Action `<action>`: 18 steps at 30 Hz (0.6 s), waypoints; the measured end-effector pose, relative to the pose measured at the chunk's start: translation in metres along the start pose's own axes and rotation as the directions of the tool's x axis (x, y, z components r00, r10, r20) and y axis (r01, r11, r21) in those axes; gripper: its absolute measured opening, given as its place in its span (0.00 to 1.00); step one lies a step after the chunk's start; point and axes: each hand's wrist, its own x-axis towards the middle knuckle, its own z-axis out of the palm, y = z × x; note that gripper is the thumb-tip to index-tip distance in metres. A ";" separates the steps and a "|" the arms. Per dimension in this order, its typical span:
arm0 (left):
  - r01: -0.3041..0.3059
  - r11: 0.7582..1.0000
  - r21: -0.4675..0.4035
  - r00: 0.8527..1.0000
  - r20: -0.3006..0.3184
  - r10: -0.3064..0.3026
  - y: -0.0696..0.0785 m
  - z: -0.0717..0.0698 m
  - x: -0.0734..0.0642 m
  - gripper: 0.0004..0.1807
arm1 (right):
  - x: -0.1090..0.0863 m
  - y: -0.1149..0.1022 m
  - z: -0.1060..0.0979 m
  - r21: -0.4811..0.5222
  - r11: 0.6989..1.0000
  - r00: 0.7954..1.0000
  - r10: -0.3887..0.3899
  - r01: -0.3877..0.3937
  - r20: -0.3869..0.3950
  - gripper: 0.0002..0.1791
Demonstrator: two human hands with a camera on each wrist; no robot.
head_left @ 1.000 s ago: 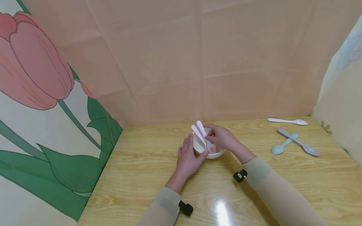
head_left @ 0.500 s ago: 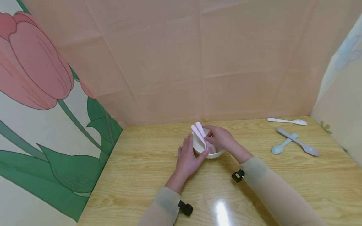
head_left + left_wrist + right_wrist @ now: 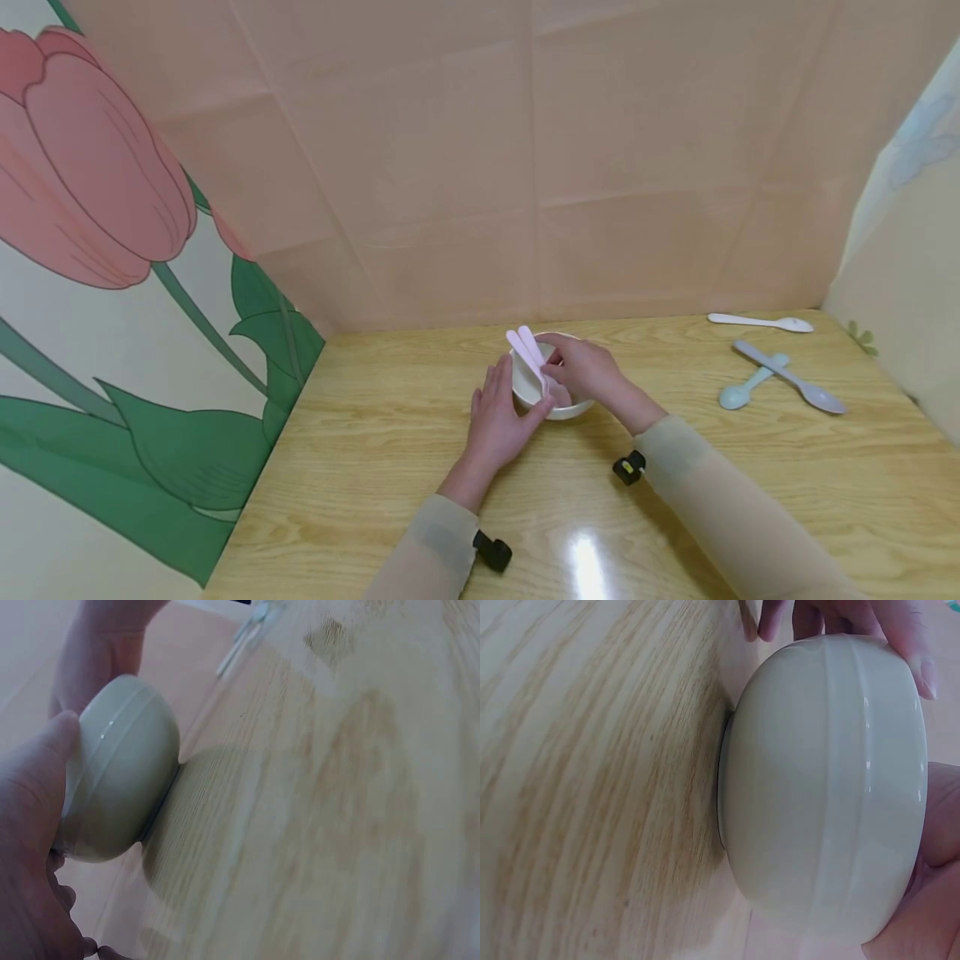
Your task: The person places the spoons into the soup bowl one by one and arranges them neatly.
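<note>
A white bowl (image 3: 519, 379) stands upright on the wooden table. Two pale pink spoons, a left spoon (image 3: 521, 346) and a right spoon (image 3: 529, 340), lean in it side by side, handles past the far left rim. My left hand (image 3: 498, 421) grips the bowl from the left, thumb at the near rim and fingers along its side. Reaching over the right rim, my right hand (image 3: 588, 367) pinches the right spoon near the middle; its fingertips are partly hidden. In the right wrist view the bowl (image 3: 810, 787) hides the spoons; fingers of both hands show at its rim.
To the right on the table (image 3: 375, 467), a white spoon (image 3: 761, 322) lies near the back edge. In front of it a grey-lilac spoon (image 3: 810, 392) crosses over a light green spoon (image 3: 737, 397). A pinkish cloth (image 3: 420, 167) hangs behind the table.
The right spoon's handle has shifted slightly left and down, closer to the left spoon, with my right hand moving slightly left. My left hand and the bowl stay in place.
</note>
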 end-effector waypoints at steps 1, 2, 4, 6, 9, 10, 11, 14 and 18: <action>0.001 1.000 0.001 1.000 0.001 -0.001 0.000 0.000 0.000 0.61 | 0.000 0.000 0.000 -0.002 1.000 1.000 -0.002 0.002 0.000 0.33; 0.002 1.000 0.000 1.000 0.002 -0.002 0.000 0.000 0.000 0.61 | 0.000 0.000 0.000 -0.004 1.000 1.000 -0.004 0.004 -0.001 0.33; 0.003 1.000 0.001 1.000 0.004 -0.003 0.001 0.000 0.000 0.60 | 0.000 0.001 0.001 -0.004 1.000 1.000 -0.007 0.007 -0.002 0.33; 0.004 1.000 0.001 1.000 0.007 -0.004 0.001 0.000 0.000 0.60 | 0.001 0.001 0.001 -0.004 1.000 1.000 -0.008 0.008 -0.005 0.33; 0.004 1.000 -0.008 1.000 0.007 -0.004 0.002 0.000 0.000 0.59 | 0.001 0.001 0.001 -0.003 1.000 1.000 -0.006 0.006 -0.009 0.32; 0.003 1.000 -0.013 1.000 0.005 -0.003 0.002 0.000 0.001 0.59 | 0.001 0.001 0.001 -0.005 1.000 1.000 -0.005 0.005 -0.010 0.32; 0.005 1.000 -0.016 1.000 0.005 -0.005 0.002 0.000 0.001 0.59 | 0.001 0.001 0.001 -0.005 1.000 1.000 -0.002 0.002 -0.010 0.33; 0.007 1.000 -0.023 1.000 0.006 -0.007 0.002 0.000 0.001 0.59 | 0.001 0.000 0.001 -0.011 1.000 1.000 0.009 -0.009 -0.006 0.34; 0.012 1.000 -0.021 1.000 0.012 -0.012 0.001 -0.001 0.000 0.61 | 0.001 -0.003 0.002 -0.019 0.999 1.000 0.028 -0.028 -0.002 0.36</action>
